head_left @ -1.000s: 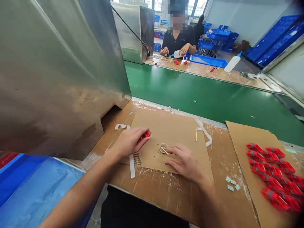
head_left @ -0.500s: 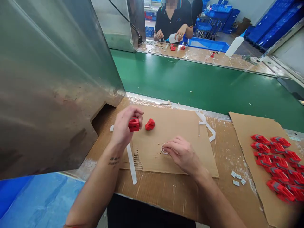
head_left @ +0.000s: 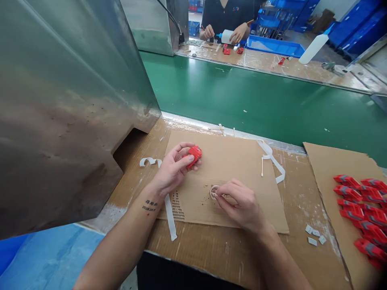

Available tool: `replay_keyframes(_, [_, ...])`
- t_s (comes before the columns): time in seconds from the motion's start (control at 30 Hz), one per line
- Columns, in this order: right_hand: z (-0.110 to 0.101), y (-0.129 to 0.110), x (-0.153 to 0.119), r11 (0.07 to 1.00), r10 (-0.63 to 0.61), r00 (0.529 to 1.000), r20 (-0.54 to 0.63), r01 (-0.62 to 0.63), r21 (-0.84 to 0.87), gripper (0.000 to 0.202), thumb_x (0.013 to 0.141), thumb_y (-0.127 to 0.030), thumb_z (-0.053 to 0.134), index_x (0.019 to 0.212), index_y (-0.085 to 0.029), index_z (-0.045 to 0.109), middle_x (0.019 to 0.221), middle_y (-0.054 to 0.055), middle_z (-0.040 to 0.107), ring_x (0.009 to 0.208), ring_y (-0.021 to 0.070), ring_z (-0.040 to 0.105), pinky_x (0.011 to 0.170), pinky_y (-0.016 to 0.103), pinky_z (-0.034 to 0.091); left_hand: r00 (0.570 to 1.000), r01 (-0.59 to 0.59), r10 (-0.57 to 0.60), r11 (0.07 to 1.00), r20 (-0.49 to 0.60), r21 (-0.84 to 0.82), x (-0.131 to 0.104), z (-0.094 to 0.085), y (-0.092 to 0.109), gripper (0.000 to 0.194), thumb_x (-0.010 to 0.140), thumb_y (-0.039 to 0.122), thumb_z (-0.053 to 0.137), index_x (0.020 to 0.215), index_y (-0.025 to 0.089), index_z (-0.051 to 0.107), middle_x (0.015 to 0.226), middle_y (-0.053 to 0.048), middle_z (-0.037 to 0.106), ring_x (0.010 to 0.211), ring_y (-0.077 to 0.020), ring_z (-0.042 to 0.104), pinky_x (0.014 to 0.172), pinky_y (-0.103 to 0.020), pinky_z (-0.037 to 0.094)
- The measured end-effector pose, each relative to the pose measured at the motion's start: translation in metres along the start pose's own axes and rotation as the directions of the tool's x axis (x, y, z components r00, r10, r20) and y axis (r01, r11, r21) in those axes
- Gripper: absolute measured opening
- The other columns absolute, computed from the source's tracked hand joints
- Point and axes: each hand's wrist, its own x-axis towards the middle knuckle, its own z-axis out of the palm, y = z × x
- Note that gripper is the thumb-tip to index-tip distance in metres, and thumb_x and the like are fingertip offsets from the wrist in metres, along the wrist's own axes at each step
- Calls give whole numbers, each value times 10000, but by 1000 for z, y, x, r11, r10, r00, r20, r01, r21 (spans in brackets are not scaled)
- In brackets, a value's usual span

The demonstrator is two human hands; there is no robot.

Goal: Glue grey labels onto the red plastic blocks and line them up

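My left hand (head_left: 178,165) is closed round a red part (head_left: 194,154) with grey marks, held above the cardboard sheet (head_left: 236,157). To its right, my right hand (head_left: 238,201) is pinched over a small round clear dish (head_left: 214,192). Its fingertips are at the dish's right side, and what they hold is too small to make out. Dark specks lie on the cardboard around the dish. A cotton swab (head_left: 262,166) rests near the sheet's right side.
Rows of red parts (head_left: 369,209) lie on cardboard at the right, with small grey pieces (head_left: 312,241) nearby. A green belt (head_left: 242,96) runs beyond the table. A metal housing (head_left: 69,108) stands left. Across the belt, a person's hands (head_left: 238,34) hold a white bottle.
My left hand has moved right and turned, now showing the red part in its fingers. The red part that lay alone on the cardboard is no longer there. My right hand remains at the dish.
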Motion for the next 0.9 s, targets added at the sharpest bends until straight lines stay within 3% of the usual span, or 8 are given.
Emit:
replay_keyframes(0.07, [0,0,0,1000,0,1000,-10,0,5,174,924,-43,609,880,-211,601,761,4,699,698,148,601,668,285,493,1000,-6,7,1000,-7,12,0,0,-1,443,768,314,854,1107,179,604,958,-74,749,720,-137,690,579,-205,499])
replay_keyframes(0.13, [2,-1,-1,1000,-2,1000,-14,3,4,175,928,-44,596,887,-214,603,764,9,700,704,154,607,671,295,500,998,-42,44,998,-44,50,0,-1,-3,429,747,299,877,1076,176,630,975,-75,760,756,-126,692,616,-194,502])
replay_keyframes(0.23, [3,-2,-1,1000,-2,1000,-16,2,-1,180,934,-48,578,888,-220,607,771,16,707,709,161,614,670,305,506,985,-118,135,981,-105,156,0,-2,-7,405,676,213,916,994,165,670,1017,-77,762,919,-156,707,803,-237,536])
replay_keyframes(0.37, [2,-2,1,1000,1,1000,-14,-1,-4,181,943,-58,560,878,-220,608,764,16,715,696,156,612,664,305,510,977,-169,194,957,-86,237,1,-3,-10,333,653,201,918,890,165,687,1101,-90,741,1086,-216,686,974,-329,507])
replay_keyframes(0.6, [3,-2,0,1000,-6,1000,-25,6,-12,177,932,-50,576,878,-217,602,760,16,711,681,156,595,656,300,498,981,-164,170,984,-99,65,-1,0,-5,298,711,326,892,787,172,649,863,-19,731,779,-131,677,742,-244,532])
replay_keyframes(0.73, [4,-1,-2,1000,-6,1000,-20,5,-18,169,933,-51,581,882,-211,600,777,18,714,695,154,590,665,300,497,994,-65,57,995,-95,-81,-2,0,0,328,702,280,883,836,182,601,924,-33,746,827,-130,698,751,-230,549])
replay_keyframes(0.9, [3,-1,-2,1000,-1,1000,-15,1,-28,170,942,-58,568,885,-214,603,783,17,721,685,153,583,660,308,497,987,-88,74,992,-142,-94,-2,1,0,431,567,107,916,814,176,569,856,23,717,767,-70,688,762,-140,548])
